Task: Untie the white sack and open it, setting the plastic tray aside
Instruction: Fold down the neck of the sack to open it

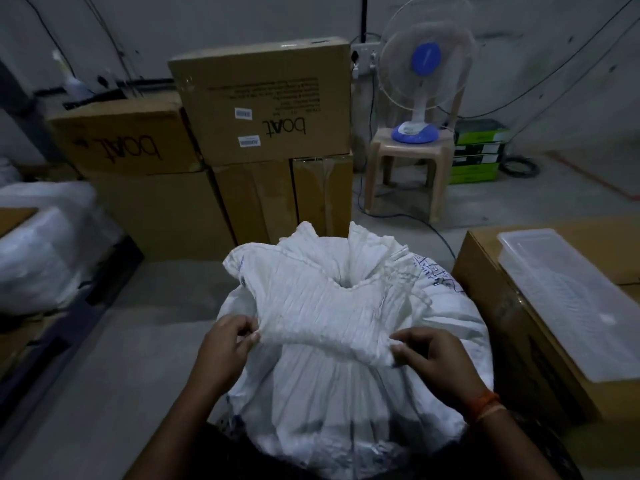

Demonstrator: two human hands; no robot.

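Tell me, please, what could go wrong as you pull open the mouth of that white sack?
1. Both hands, left hand and right hand, pinch only the crumpled rim of the white sack; the woven fabric could slip free or tear.
2. The sack looks full and rounded; a hard tug might tip it and spill the contents.
3. The plastic tray lies on the cardboard box close beside the right arm; an elbow swing could knock it off.
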